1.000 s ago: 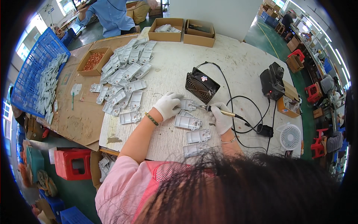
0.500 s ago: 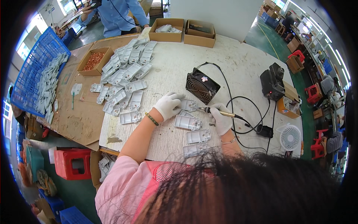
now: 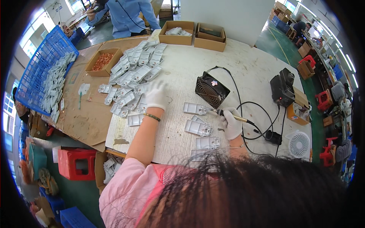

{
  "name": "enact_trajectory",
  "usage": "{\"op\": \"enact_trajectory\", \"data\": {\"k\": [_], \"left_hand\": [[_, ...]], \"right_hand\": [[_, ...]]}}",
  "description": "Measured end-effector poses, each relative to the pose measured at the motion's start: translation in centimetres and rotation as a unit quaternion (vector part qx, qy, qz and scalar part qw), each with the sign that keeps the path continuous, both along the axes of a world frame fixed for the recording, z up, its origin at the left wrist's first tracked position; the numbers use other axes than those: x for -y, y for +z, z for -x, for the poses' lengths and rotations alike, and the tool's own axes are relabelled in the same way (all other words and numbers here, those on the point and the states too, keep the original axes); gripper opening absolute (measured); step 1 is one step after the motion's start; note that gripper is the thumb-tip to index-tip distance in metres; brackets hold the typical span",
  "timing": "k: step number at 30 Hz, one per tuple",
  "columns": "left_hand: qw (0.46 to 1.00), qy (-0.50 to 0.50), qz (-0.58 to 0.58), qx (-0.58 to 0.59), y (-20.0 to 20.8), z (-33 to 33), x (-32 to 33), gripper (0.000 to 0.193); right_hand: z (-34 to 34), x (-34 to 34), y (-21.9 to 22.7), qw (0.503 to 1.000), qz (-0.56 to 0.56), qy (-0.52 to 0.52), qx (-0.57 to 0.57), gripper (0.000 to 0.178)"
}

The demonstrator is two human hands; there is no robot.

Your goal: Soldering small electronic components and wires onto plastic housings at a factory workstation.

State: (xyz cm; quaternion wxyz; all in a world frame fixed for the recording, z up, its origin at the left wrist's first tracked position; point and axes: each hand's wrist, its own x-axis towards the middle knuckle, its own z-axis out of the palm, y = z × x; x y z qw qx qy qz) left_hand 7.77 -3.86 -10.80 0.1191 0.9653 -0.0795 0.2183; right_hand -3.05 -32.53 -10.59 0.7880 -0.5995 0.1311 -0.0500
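My left hand (image 3: 156, 96), in a white glove, reaches with fingers apart to the right edge of a heap of pale grey plastic housings (image 3: 130, 72). Whether its fingertips touch any of them I cannot tell. In my gloved right hand (image 3: 232, 124) is a soldering iron (image 3: 240, 119), its tip pointing left at the end of a single housing (image 3: 194, 108) lying on the table. Nearer to me, several more housings (image 3: 197, 127) lie in a column. Just beyond the iron stands a black fan (image 3: 211, 90) with a round wire grille.
The iron's black cable (image 3: 262, 128) loops toward a black power unit (image 3: 282, 88) at the right. A small white fan (image 3: 299, 144) stands nearby. At the left are a box of copper-coloured parts (image 3: 89, 67) and a blue crate (image 3: 37, 64). Cardboard boxes (image 3: 210, 44) line the far edge.
My left hand has let go of the single housing and moved left and away to the heap, its fingers now spread. The right hand still holds the iron by that housing.
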Motion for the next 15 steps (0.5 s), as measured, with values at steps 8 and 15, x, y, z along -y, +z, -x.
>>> {"op": "enact_trajectory", "data": {"k": [8, 15], "left_hand": [[0.978, 0.184, -0.093, 0.029, -1.2, -1.4, -3.5, 0.037], [0.99, 0.134, -0.03, 0.031, 1.1, -0.2, -2.6, 0.022]], "right_hand": [[0.0, 0.1, -0.1, 1.0, 0.005, 0.002, 0.007, 0.013], [0.0, 0.3, -0.8, 0.993, 0.093, 0.002, 0.071, 0.011]]}}
